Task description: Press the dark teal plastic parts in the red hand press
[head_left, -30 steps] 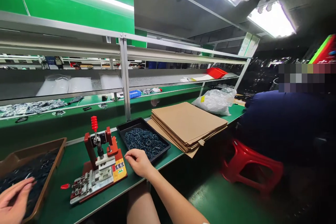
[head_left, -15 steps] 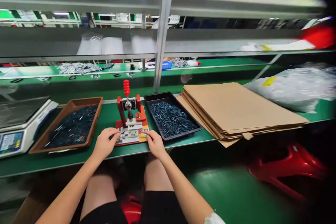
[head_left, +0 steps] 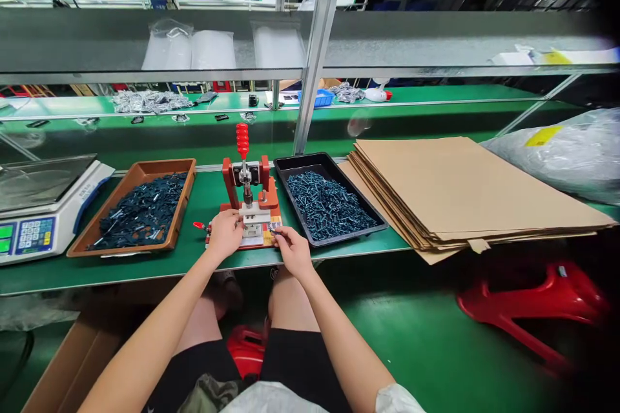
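Note:
A small red toggle press point(head_left: 265, 197) with an upright red handle point(head_left: 243, 141) stands near the bench's front edge, a metal fixture on its base. My left hand point(head_left: 225, 232) is at the fixture's left side, fingers curled together against it; whatever they hold is hidden. On the right side of the base, my right hand point(head_left: 294, 251) pinches thumb and forefinger together by the fixture. A tiny dark piece shows at those fingertips, too small to name. Left of the press, a brown tray point(head_left: 180, 222) holds dark plastic pieces. Right of it, a black tray point(head_left: 361, 240) holds many thin dark screw-like pieces.
A digital scale point(head_left: 53, 222) sits at the far left of the green bench point(head_left: 194, 271). Stacked cardboard sheets point(head_left: 465, 190) lie on the right, with a clear plastic bag point(head_left: 576, 158) behind. A metal post point(head_left: 317, 51) rises behind the press. A red stool point(head_left: 527, 303) stands below.
My left hand has moved right and slightly up, closer to the fixture's middle. A small red-tipped lever now shows left of the press. My right hand stays at the right side. The view has shifted.

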Demonstrator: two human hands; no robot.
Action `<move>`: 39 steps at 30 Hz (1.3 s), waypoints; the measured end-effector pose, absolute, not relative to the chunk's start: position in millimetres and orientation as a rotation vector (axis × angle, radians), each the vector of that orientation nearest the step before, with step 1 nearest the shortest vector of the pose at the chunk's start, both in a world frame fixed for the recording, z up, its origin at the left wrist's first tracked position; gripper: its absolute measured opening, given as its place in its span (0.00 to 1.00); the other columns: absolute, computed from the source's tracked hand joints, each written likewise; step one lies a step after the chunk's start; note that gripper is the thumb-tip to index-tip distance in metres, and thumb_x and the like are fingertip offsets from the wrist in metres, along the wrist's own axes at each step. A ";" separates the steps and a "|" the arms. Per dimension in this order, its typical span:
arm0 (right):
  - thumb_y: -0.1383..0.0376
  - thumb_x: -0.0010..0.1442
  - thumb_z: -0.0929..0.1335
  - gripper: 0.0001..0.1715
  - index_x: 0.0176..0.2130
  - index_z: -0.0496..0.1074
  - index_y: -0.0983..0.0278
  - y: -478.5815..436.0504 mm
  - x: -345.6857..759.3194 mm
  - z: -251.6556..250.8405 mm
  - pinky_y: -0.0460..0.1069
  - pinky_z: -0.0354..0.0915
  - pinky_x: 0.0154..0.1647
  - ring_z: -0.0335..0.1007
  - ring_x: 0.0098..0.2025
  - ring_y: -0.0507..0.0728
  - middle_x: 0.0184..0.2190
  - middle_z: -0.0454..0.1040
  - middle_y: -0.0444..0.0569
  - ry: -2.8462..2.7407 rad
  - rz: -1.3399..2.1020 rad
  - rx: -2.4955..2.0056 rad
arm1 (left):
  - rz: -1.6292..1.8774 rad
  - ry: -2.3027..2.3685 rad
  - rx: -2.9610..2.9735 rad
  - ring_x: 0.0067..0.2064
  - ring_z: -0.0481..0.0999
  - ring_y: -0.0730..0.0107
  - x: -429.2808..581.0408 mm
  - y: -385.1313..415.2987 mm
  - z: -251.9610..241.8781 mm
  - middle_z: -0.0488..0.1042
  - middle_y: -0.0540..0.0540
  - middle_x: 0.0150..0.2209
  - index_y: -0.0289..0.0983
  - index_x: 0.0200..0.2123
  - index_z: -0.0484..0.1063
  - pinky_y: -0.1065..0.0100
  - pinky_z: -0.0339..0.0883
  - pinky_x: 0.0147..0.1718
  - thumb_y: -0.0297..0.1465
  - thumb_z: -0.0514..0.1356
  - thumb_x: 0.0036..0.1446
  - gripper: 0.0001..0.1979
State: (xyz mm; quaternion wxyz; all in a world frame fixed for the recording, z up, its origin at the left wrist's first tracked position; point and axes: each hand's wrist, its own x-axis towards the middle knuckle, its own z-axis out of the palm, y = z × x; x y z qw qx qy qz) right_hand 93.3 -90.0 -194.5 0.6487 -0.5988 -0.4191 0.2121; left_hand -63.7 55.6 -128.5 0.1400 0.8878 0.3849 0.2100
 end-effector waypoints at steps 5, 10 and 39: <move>0.59 0.64 0.67 0.12 0.42 0.79 0.60 -87.8 93.4 -194.8 0.53 0.77 0.44 0.80 0.40 0.59 0.40 0.82 0.51 -0.974 0.394 -1.477 | 0.510 1.057 2.619 0.53 0.76 0.50 -64.6 52.3 -128.7 0.81 0.40 0.48 0.38 0.37 0.82 0.50 0.67 0.56 0.33 0.57 0.62 0.12; 0.58 0.61 0.68 0.15 0.45 0.78 0.61 -85.9 93.1 -189.0 0.54 0.77 0.44 0.81 0.38 0.59 0.38 0.82 0.51 -0.924 0.517 -1.479 | 0.473 1.093 2.638 0.53 0.76 0.49 -61.2 49.2 -126.2 0.80 0.38 0.46 0.37 0.38 0.82 0.50 0.67 0.55 0.33 0.58 0.62 0.12; 0.71 0.58 0.69 0.17 0.45 0.82 0.60 -30.4 87.8 -168.1 0.55 0.72 0.56 0.79 0.49 0.60 0.48 0.82 0.49 -1.384 0.407 -1.490 | 0.489 0.980 2.635 0.53 0.76 0.49 -71.5 49.8 -126.2 0.80 0.41 0.49 0.39 0.39 0.82 0.52 0.69 0.55 0.35 0.68 0.51 0.12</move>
